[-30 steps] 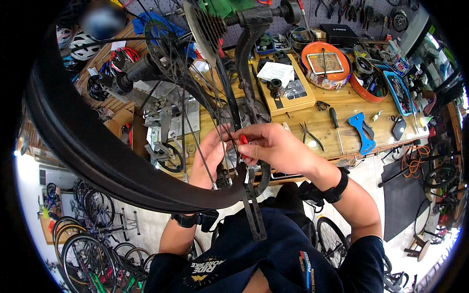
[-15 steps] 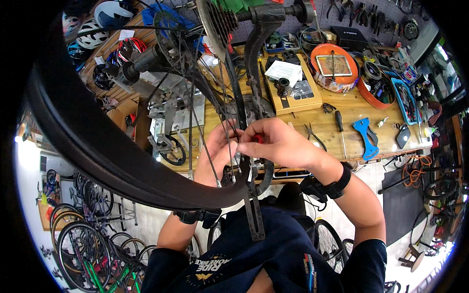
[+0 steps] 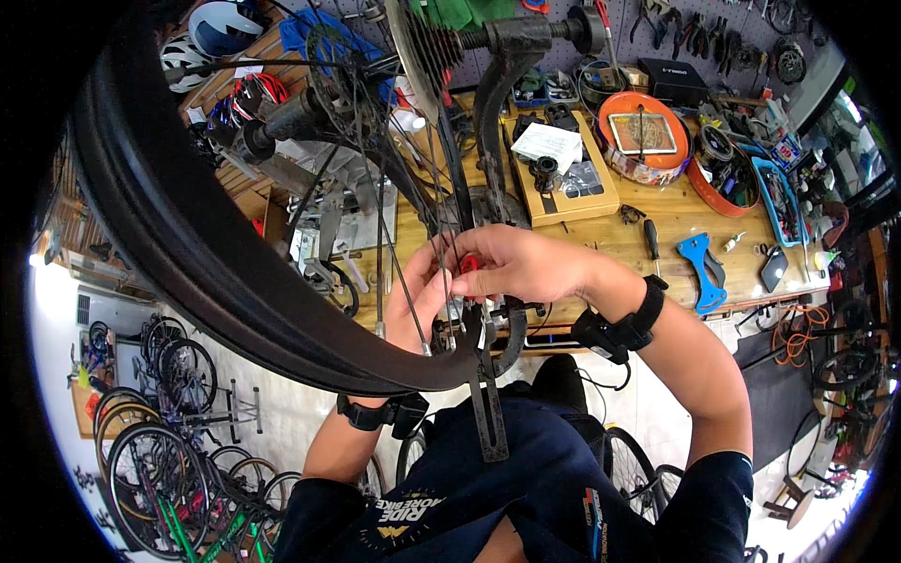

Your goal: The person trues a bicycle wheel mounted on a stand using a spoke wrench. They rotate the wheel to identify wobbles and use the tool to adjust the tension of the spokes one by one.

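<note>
A black bicycle wheel rim [image 3: 235, 300] sweeps across my left side, upright in a dark metal truing stand [image 3: 490, 122]. Thin spokes [image 3: 379, 225] run from it up to the hub, where a cassette [image 3: 434, 66] sits. My right hand [image 3: 530, 266] pinches a small red spoke wrench [image 3: 469, 264] among the spokes, just above the rim. My left hand [image 3: 420, 300] reaches up behind the spokes, its fingers bent together at a spoke beside the wrench. Whether it grips that spoke is hidden. The stand's slotted bar [image 3: 489, 422] hangs below the rim.
On the wooden bench are a cardboard box [image 3: 572, 202], an orange round tray [image 3: 643, 103], a screwdriver [image 3: 652, 239] and a blue tool [image 3: 699, 272]. Helmets [image 3: 225, 28] hang at far left. Several bicycles [image 3: 160, 469] stand on the floor at lower left.
My right hand and forearm have shifted, its knuckles now higher over the spokes and more of the red wrench showing. The wheel sits slightly differently in view; both hands stay at the same place on it.
</note>
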A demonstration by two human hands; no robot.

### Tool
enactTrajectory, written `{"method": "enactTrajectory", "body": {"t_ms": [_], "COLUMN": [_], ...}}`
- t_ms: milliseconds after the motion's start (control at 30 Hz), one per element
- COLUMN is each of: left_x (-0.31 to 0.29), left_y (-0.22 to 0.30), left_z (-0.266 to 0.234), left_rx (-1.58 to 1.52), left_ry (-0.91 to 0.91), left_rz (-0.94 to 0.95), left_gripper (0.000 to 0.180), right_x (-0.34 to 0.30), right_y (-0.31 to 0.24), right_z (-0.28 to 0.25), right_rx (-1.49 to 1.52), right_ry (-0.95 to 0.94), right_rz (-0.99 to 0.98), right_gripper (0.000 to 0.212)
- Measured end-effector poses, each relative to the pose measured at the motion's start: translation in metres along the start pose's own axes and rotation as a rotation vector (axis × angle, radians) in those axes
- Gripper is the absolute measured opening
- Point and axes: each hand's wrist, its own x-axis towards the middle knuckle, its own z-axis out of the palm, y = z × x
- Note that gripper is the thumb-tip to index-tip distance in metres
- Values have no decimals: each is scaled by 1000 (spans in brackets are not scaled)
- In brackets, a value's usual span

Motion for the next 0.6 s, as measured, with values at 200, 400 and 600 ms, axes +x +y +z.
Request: {"method": "enactTrajectory", "body": {"t_ms": [200,400,600], "left_x": [0,0,-1], "left_y": [-12,-10,-11], "left_z": [-4,-4,-4], "left_rx": [13,20,10], "left_ry": [24,64,105], "left_rz": [41,-2,16], "left_gripper": [65,62,62], "right_x": [6,17,13], "right_y": [-4,9,11], "right_z": [-11,-5,-5], "right_rx": [99,65,4], "right_ry": [-211,-219,-204], "right_rz": [90,1,-31], "right_gripper": [25,25,28]}}
